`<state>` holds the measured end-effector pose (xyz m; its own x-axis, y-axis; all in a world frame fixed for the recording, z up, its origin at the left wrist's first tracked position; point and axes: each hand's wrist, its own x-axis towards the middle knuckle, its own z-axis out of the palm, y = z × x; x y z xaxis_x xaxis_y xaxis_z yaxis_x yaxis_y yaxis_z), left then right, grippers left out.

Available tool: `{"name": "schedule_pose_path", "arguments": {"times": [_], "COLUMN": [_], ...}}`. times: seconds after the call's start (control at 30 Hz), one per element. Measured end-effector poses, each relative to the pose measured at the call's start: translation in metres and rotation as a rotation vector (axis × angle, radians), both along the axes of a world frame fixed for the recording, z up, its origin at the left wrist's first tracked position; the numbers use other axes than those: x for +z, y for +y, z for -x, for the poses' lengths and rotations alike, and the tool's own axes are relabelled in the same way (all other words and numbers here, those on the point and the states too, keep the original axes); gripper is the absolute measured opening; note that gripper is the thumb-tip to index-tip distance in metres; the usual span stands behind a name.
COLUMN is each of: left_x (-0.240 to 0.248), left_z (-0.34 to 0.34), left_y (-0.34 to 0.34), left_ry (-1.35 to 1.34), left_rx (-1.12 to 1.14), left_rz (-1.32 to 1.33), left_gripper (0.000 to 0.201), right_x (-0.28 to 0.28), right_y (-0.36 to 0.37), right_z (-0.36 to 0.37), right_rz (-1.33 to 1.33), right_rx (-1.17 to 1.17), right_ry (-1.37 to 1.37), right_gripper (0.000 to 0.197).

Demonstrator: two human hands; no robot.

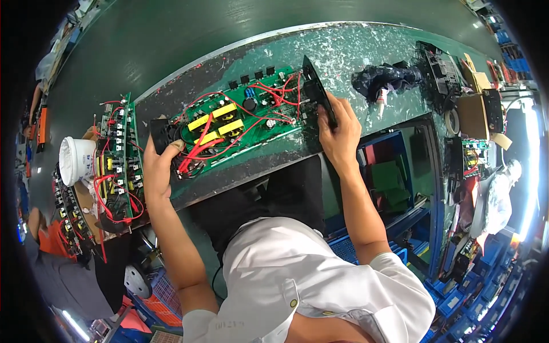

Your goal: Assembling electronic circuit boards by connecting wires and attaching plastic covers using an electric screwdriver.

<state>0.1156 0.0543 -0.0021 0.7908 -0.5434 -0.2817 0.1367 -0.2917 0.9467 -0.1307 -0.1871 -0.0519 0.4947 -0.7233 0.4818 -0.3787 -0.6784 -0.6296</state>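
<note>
A long green circuit board (266,132) lies on the worktable before me, carrying yellow-wrapped transformers (231,128), a dark round capacitor (250,103) and looping red wires (201,150). My left hand (158,170) grips a black end panel (160,130) at the board's left end, its thumb pressed beside a bundle of red wires. At the right end, my right hand (342,130) is closed around the edge of a second black end panel (314,86), which stands tilted upright. Red wires run close to that panel; whether they join it I cannot tell.
More populated boards (119,166) stand at the left beside a white bucket (76,160). Black plastic wrapping (386,79) and a small white tube (381,103) lie at the right, near a tape roll (452,122). A blue bin (394,171) sits below the table. Another person (74,280) is at lower left.
</note>
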Motion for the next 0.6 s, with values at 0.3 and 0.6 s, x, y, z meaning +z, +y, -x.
{"name": "schedule_pose_path", "arguments": {"times": [0.3,0.6], "left_x": [0.001,0.003], "left_z": [0.001,0.0], "left_y": [0.0,0.004], "left_ry": [0.016,0.071], "left_rx": [-0.012,0.008], "left_rz": [0.013,0.0], "left_gripper": [0.043,0.042], "right_x": [0.001,-0.006], "right_y": [-0.003,-0.008], "right_z": [0.012,0.02], "right_rz": [-0.099,-0.105], "right_rx": [0.096,0.163], "right_ry": [-0.045,-0.094], "right_gripper": [0.036,0.039]}}
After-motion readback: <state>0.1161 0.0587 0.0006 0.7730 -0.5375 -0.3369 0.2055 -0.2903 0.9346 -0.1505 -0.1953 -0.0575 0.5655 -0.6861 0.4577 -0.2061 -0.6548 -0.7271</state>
